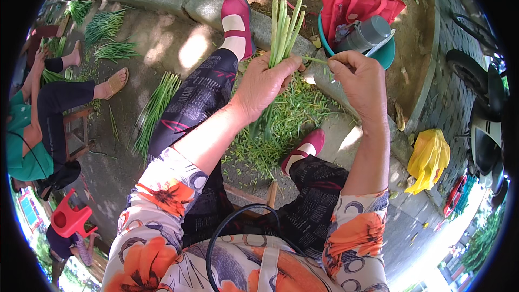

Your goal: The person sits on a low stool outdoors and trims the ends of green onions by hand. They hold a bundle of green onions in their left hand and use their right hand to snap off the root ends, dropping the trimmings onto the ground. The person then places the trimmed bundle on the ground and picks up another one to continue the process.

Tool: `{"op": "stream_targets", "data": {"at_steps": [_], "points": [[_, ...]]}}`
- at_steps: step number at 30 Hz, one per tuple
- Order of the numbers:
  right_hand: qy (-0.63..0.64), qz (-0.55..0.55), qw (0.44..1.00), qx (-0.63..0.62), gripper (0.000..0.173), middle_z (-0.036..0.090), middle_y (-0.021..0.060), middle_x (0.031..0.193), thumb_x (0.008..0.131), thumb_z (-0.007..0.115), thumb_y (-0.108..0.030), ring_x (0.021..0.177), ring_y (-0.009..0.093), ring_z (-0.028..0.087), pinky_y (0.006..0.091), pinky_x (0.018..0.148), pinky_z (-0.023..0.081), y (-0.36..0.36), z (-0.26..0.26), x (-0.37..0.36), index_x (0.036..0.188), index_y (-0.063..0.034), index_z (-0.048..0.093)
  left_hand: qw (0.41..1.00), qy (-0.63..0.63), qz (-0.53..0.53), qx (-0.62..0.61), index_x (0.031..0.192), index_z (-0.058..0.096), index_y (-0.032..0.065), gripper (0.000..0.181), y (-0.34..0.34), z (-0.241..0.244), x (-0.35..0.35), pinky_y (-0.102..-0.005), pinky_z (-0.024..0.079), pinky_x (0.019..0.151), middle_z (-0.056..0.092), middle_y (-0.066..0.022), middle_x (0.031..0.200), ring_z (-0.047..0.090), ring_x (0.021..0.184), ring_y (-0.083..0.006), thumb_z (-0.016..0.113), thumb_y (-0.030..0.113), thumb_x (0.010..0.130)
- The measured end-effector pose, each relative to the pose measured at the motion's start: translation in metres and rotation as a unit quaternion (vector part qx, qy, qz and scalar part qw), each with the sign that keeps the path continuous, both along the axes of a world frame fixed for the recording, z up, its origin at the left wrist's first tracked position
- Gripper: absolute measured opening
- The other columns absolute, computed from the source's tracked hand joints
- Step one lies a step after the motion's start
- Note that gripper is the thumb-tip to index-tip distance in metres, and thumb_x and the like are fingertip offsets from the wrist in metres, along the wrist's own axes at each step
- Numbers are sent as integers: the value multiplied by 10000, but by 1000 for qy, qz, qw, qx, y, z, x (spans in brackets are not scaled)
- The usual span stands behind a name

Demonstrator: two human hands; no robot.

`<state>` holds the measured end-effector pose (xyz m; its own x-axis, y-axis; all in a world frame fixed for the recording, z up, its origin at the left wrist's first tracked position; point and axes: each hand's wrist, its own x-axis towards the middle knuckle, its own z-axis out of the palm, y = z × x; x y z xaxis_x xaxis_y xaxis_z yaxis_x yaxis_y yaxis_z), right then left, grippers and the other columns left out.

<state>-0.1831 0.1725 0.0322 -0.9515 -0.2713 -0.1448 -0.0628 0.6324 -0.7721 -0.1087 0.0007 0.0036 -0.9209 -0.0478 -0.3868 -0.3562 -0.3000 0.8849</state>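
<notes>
My left hand (pixel 265 83) is closed around a bundle of pale green vegetable stalks (pixel 282 28), their cut ends pointing up and away from me. Darker leaves (pixel 265 123) hang below that fist. Between the thumb and fingers of my right hand (pixel 359 79) is the end of a thin green strand (pixel 314 60), stretched across from the bundle. Whether it is a stalk or a peeled strip I cannot tell. Beneath both hands, a heap of green trimmings (pixel 300 109) covers the ground between my shoes. A pile of long green stalks (pixel 158 109) lies beside my left leg.
A teal bucket (pixel 385 54) beyond the stone kerb (pixel 259 24) holds a red bag (pixel 361 2) and a grey flask (pixel 367 32). At left, a person (pixel 30 129) sits near several green bunches (pixel 105 24). A yellow plastic bag (pixel 429 160) and a parked scooter (pixel 486 129) are at right.
</notes>
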Motion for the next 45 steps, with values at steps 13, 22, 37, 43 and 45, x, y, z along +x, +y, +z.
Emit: {"op": "stream_targets", "data": {"at_steps": [13, 22, 37, 43, 45], "points": [[-264, 93, 954, -112, 142, 616, 49, 650, 811, 580, -112, 548, 91, 581, 214, 521, 472, 3, 22, 5, 814, 26, 615, 998, 9, -53, -24, 864, 608, 34, 219, -21, 10, -7, -218, 290, 506, 414, 47, 583, 366, 527, -53, 585, 252, 862], [-318, 143, 902, -256, 153, 572, 19, 677, 880, 531, -148, 552, 93, 525, 221, 517, 419, 1, 28, 7, 882, 0, 568, 982, 9, -47, 185, 925, 585, 26, 198, -19, 9, -6, -223, 336, 510, 455, 4, 595, 402, 524, -85, 591, 206, 843], [-140, 1, 971, -194, 249, 601, -16, 692, 843, 667, -240, 604, 41, 490, 188, 555, 393, 0, 15, 3, 835, 8, 677, 997, -8, -40, 72, 883, 600, 3, 253, -20, 4, -6, -224, 313, 513, 421, 34, 572, 378, 529, -69, 574, 253, 848], [-116, 45, 985, -120, 167, 570, -40, 649, 798, 688, -145, 607, 24, 454, 188, 537, 361, -4, 12, 5, 814, 20, 671, 999, -9, -24, 26, 871, 619, 4, 280, -17, 4, -5, -225, 301, 519, 415, 43, 569, 370, 533, -69, 560, 277, 847], [-137, 48, 981, -127, 170, 568, -37, 641, 802, 680, -149, 599, 29, 461, 192, 538, 365, -4, 12, 5, 806, 21, 668, 1000, -5, -27, 2, 865, 627, 5, 282, -19, 8, -5, -226, 301, 520, 416, 44, 568, 371, 534, -69, 556, 277, 846]]}}
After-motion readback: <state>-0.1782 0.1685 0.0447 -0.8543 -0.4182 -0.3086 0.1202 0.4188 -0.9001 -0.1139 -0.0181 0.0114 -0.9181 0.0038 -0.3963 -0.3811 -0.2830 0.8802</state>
